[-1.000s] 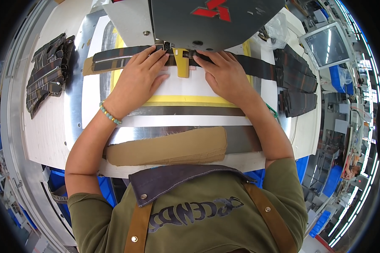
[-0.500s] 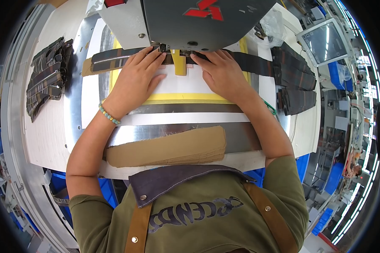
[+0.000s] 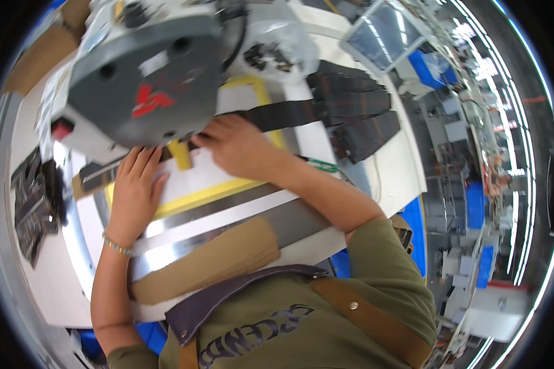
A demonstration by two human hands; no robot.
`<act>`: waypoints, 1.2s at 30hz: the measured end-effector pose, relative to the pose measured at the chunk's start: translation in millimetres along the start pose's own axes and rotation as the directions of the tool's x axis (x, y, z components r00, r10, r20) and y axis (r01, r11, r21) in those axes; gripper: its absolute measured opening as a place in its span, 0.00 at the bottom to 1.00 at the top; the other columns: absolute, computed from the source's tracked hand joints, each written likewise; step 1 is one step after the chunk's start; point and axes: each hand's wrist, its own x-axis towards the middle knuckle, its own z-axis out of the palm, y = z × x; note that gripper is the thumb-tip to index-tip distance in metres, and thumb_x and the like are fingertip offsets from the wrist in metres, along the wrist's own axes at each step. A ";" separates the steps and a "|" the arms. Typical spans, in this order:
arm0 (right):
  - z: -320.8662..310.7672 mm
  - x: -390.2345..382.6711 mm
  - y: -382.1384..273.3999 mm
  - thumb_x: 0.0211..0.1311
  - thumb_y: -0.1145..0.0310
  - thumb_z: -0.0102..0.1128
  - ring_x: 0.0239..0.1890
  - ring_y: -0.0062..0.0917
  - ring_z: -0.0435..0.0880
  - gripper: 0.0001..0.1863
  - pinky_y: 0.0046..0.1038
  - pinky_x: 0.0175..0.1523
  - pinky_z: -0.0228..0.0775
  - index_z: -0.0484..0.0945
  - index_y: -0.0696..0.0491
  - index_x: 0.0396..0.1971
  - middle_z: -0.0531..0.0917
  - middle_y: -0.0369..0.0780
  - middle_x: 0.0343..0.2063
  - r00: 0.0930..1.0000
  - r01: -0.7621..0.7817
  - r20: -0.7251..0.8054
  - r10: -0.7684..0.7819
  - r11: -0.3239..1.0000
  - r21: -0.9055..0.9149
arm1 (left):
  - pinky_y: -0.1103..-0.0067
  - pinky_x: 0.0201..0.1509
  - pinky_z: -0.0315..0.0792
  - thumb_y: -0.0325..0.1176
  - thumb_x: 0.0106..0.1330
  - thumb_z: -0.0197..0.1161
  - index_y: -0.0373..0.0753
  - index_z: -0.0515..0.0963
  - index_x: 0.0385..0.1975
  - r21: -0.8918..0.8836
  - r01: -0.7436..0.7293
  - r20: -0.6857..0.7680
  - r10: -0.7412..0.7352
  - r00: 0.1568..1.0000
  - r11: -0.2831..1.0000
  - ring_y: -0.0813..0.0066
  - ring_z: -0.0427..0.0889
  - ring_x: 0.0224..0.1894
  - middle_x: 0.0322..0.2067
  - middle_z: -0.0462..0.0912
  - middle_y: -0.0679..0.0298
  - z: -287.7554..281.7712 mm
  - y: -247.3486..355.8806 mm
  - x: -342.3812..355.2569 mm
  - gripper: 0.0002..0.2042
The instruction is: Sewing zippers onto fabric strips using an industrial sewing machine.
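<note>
Below the grey sewing machine head, my left hand lies with fingers stretched out, fingertips on a dark strip with a zipper and tan backing. My right hand rests right of the yellow presser piece, blurred, its fingers slightly bent on the dark band, which runs right to a pile of dark plaid strips. The machine hides some fingertips. Both hands are over a white plate with yellow edging.
Plaid pieces lie at left; a stack of tan strips lies in front. Behind are a clear plastic bag and a cardboard box. A monitor stands at upper right, with blue bins beyond the table.
The view has tilted and swung, so the machine and table sit further left and at an angle, showing more machine top. Both hands remain at the strip under the machine.
</note>
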 end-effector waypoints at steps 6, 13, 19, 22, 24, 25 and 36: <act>0.3 -3.3 -1.9 0.54 0.74 0.68 0.58 0.40 0.85 0.23 0.41 0.65 0.77 0.87 0.59 0.52 0.83 0.42 0.54 0.993 -0.002 -0.119 0.012 0.996 0.087 | 0.56 0.78 0.66 0.30 0.72 0.69 0.33 0.75 0.71 -0.011 0.001 0.025 0.000 1.000 1.000 0.41 0.72 0.72 0.70 0.78 0.51 -3.3 5.6 2.6 0.27; 0.5 -3.9 -2.1 0.54 0.75 0.68 0.59 0.39 0.85 0.22 0.40 0.68 0.76 0.87 0.59 0.52 0.83 0.42 0.56 0.994 -0.002 -0.106 0.011 0.996 0.088 | 0.55 0.77 0.67 0.31 0.70 0.70 0.28 0.78 0.66 0.012 -0.044 -0.047 0.045 0.998 0.999 0.43 0.73 0.72 0.66 0.80 0.48 -0.6 6.3 3.1 0.25; 0.0 -3.4 -2.3 0.54 0.75 0.68 0.59 0.39 0.85 0.22 0.40 0.68 0.77 0.87 0.60 0.52 0.83 0.43 0.56 0.996 -0.008 -0.082 0.016 0.995 0.096 | 0.56 0.77 0.67 0.32 0.71 0.70 0.30 0.77 0.68 0.018 -0.043 -0.024 0.044 0.999 0.999 0.43 0.73 0.73 0.69 0.79 0.51 1.2 2.4 1.7 0.26; -0.5 -3.8 -2.8 0.54 0.75 0.68 0.59 0.39 0.85 0.22 0.40 0.68 0.77 0.87 0.60 0.52 0.83 0.43 0.56 0.997 -0.005 -0.083 0.012 0.996 0.090 | 0.56 0.78 0.67 0.32 0.71 0.71 0.32 0.76 0.70 0.020 -0.031 -0.002 0.031 1.000 0.999 0.42 0.72 0.73 0.72 0.77 0.54 2.2 1.6 0.8 0.28; -0.5 -3.7 -2.9 0.55 0.75 0.68 0.59 0.39 0.85 0.22 0.40 0.68 0.77 0.87 0.60 0.52 0.83 0.43 0.56 0.997 -0.007 -0.082 0.014 0.996 0.091 | 0.56 0.78 0.67 0.32 0.71 0.71 0.32 0.76 0.70 0.020 -0.034 -0.003 0.034 0.999 0.999 0.42 0.72 0.73 0.72 0.77 0.54 2.4 1.2 0.9 0.28; 0.0 -3.7 -3.0 0.55 0.75 0.67 0.59 0.39 0.85 0.22 0.40 0.68 0.77 0.87 0.60 0.52 0.83 0.43 0.56 0.996 -0.006 -0.085 0.013 0.996 0.088 | 0.56 0.78 0.67 0.32 0.71 0.71 0.32 0.76 0.70 0.019 -0.036 -0.007 0.036 0.999 0.999 0.43 0.72 0.73 0.72 0.77 0.54 2.5 1.1 0.5 0.28; 2.3 -4.4 -1.2 0.61 0.71 0.66 0.54 0.36 0.86 0.18 0.40 0.61 0.80 0.88 0.54 0.51 0.86 0.39 0.52 0.996 0.059 -0.065 -0.060 0.998 -0.027 | 0.58 0.77 0.69 0.31 0.71 0.70 0.31 0.77 0.67 0.004 -0.060 -0.017 0.060 0.998 0.998 0.44 0.75 0.71 0.72 0.77 0.55 -1.9 4.4 0.4 0.25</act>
